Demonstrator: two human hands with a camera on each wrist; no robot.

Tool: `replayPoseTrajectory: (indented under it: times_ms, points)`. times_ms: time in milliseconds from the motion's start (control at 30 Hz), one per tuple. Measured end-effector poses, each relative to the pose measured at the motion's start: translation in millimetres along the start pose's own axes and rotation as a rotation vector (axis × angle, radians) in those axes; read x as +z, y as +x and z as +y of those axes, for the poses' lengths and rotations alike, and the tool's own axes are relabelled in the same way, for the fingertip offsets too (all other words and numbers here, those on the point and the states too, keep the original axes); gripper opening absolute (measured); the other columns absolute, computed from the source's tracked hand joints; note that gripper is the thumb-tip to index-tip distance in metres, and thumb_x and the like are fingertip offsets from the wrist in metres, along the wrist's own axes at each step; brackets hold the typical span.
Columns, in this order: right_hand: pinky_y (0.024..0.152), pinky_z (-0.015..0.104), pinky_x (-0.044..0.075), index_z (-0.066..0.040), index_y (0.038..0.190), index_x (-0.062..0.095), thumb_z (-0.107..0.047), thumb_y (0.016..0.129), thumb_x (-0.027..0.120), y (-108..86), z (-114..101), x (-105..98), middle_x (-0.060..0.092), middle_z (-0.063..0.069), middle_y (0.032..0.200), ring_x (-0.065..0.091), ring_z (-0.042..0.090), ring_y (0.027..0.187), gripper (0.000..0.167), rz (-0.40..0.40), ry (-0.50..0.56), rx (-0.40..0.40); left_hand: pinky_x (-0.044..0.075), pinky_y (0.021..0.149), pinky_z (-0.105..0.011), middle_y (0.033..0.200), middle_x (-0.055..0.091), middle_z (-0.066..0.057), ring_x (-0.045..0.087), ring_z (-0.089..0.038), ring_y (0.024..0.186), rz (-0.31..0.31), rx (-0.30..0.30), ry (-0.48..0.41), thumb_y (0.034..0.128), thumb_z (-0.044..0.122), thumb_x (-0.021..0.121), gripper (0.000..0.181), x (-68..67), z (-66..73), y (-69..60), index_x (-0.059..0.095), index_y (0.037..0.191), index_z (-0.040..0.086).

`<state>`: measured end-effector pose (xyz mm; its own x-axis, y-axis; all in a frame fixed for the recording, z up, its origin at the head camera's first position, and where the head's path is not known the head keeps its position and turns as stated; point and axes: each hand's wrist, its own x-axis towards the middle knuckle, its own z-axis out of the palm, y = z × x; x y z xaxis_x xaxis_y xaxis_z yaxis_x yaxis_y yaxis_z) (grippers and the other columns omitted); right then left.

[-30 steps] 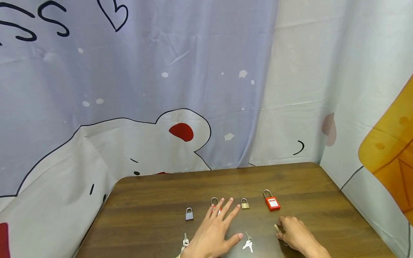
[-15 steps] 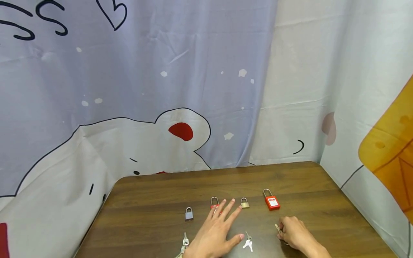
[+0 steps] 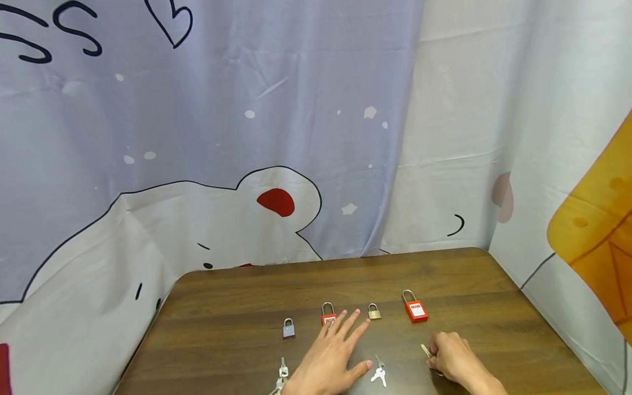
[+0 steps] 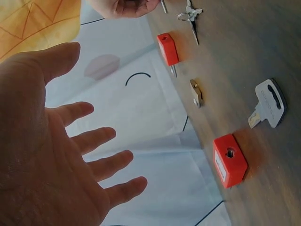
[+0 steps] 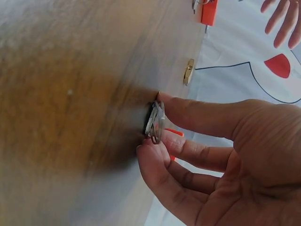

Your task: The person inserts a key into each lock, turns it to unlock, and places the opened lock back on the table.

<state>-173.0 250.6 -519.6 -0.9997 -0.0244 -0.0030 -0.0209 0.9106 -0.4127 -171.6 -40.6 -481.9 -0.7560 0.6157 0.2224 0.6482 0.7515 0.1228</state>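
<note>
My left hand (image 3: 326,356) is held above the table with its fingers spread, palm down, holding nothing. Its fingertips partly cover the smaller red padlock (image 3: 328,317) in the head view. With thumb and fingers, my right hand (image 3: 456,357) pinches a bunch of keys on a ring (image 5: 156,125), low at the tabletop. Beyond that hand lies the larger red padlock (image 3: 417,311). A small brass padlock (image 3: 374,314) and a grey padlock (image 3: 288,329) complete the row. Silver keys (image 3: 379,374) lie between the hands. One grey key (image 4: 270,103) shows in the left wrist view.
More keys (image 3: 283,372) lie left of my left hand, partly behind it. The brown wooden table (image 3: 222,307) meets a printed curtain (image 3: 336,137) along its back edge.
My left hand has drawn back slightly, showing more of the smaller red padlock. My right hand stays nearly in place, still pinching the keys.
</note>
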Motion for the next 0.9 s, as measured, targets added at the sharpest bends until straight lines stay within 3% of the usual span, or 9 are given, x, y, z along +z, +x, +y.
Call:
replayPoseTrajectory:
  times_ms: [567, 900]
  points:
    - [0.049, 0.030, 0.034, -0.015, 0.057, 0.048, 0.001, 0.057, 0.074, -0.1, -4.1, -0.8, 0.047, -0.002, 0.057, 0.045, 0.017, 0.054, 0.030, 0.007, -0.038, -0.018, 0.041, 0.110, -0.049, 0.157, 0.038, -0.003, 0.042, -0.031, 0.141, -0.026, 0.039, 0.005, 0.0923, 0.053, 0.058, 0.070, 3.2, 6.7, 3.8, 0.034, 0.152, 0.026]
    - [0.048, 0.031, 0.032, -0.016, 0.055, 0.045, -0.004, 0.059, 0.068, -1.0, -5.1, -0.2, 0.044, -0.003, 0.055, 0.043, 0.017, 0.053, 0.026, 0.051, -0.080, -0.040, 0.040, 0.111, -0.046, 0.157, 0.038, -0.002, 0.043, -0.029, 0.140, -0.003, 0.060, 0.031, 0.0913, 0.053, 0.060, 0.071, 3.0, 8.6, 6.9, 0.034, 0.152, 0.026]
